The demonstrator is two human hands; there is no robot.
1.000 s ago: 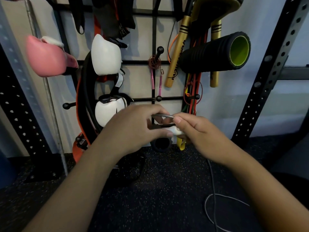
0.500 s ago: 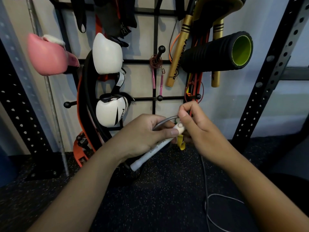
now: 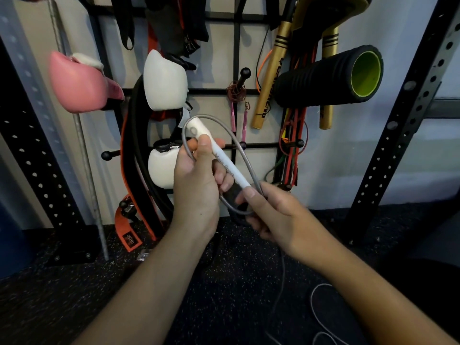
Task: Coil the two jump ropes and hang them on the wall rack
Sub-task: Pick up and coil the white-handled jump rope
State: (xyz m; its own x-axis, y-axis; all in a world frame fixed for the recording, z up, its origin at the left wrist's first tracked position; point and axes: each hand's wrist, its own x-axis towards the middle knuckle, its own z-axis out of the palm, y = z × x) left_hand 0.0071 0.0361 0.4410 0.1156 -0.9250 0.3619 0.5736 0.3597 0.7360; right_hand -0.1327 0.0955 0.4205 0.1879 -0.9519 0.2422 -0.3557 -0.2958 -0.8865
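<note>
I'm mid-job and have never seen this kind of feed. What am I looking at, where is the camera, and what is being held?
There is no machine here: a person works with two bare hands, filmed by one wide-angle camera on their head, looking forward and down. The left hand grips the white jump rope handle. The right hand pinches the grey rope, which forms one loop between the hands; the rest trails onto the dark speckled floor. Behind is the black wall rack, carrying a pink boxing glove, white boxing gloves, a foam roller and a small coiled pink-handled jump rope.
</note>
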